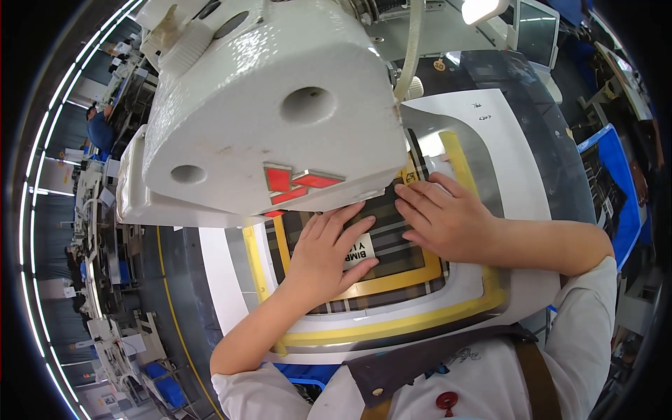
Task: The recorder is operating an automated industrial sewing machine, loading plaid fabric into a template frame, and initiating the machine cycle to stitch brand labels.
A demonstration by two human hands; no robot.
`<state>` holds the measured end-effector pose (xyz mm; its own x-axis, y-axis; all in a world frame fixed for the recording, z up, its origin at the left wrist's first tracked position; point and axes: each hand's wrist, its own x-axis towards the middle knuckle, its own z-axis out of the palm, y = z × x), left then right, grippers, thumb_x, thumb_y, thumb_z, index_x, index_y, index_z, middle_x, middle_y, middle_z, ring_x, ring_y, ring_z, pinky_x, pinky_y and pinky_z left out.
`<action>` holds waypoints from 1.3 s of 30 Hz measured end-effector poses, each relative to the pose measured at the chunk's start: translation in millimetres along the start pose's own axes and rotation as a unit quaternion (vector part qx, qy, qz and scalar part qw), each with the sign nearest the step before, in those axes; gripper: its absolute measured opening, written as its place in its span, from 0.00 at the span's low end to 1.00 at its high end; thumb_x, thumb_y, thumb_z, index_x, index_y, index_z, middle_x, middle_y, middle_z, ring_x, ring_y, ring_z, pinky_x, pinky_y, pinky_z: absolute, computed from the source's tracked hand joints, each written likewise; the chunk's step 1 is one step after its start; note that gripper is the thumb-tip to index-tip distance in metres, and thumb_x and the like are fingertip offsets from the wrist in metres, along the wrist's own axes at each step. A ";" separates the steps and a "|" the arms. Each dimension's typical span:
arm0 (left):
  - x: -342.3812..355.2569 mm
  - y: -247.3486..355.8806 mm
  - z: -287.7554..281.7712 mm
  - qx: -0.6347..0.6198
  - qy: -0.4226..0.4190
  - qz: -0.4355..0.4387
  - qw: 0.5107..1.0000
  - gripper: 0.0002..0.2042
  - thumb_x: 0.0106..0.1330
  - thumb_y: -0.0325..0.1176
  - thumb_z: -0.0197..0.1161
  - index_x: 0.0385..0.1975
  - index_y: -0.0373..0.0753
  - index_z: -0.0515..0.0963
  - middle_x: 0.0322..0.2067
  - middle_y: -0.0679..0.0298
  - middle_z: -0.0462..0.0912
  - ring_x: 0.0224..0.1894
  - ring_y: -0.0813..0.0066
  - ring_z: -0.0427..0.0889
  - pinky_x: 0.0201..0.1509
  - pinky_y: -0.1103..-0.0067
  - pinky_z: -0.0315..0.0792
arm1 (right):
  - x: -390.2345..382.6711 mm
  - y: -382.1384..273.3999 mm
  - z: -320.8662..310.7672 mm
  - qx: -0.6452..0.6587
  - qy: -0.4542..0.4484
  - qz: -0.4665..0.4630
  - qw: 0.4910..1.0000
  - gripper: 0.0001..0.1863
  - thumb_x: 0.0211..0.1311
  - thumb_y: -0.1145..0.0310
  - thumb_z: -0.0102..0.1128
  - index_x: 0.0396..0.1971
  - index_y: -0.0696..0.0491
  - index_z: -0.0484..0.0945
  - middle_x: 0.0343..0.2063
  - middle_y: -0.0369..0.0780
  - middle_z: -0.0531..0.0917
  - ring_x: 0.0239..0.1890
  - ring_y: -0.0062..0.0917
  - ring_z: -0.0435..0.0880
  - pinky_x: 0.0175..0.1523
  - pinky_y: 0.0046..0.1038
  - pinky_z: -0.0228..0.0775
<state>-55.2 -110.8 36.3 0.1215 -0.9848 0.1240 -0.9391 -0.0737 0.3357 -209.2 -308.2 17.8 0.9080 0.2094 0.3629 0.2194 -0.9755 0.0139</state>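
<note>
Dark plaid fabric [371, 304] lies flat under a thin yellow frame [381, 283]. A small white printed label [361, 249] rests on the fabric inside the frame. My left hand [323, 252] presses on the fabric beside this label, fingers stretched and thumb spread at its lower edge. To the right, my right hand [448, 218] lies with extended fingers on the fabric and the frame's right part. Neither hand grips anything. Just beyond the fingertips is the large white sewing machine head [238, 133], which hides the far left of the fabric and the needle area.
Yellow tape [392, 329] borders a clear sheet around the work. White paper [528, 161] lies beneath, on a dark table [486, 70]. A blue bin [630, 203] stands at the right, a screen [537, 33] at the far right. A person [101, 129] sits among distant machines.
</note>
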 end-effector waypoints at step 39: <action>-20.0 31.5 10.9 -0.044 -0.073 0.036 0.996 0.16 0.59 0.41 0.64 0.46 0.43 0.78 0.56 0.65 0.73 0.62 0.64 0.68 0.67 0.64 0.59 | -39.3 -32.8 3.5 0.083 0.006 -0.117 0.990 0.14 0.58 0.65 0.57 0.39 0.59 0.78 0.45 0.45 0.79 0.46 0.31 0.76 0.54 0.35 0.67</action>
<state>-90.8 -95.1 34.2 0.0008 -0.9999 0.0158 -0.9107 0.0058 0.4129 -250.8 -284.2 -0.2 0.8211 0.4267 0.3790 0.4802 -0.8755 -0.0546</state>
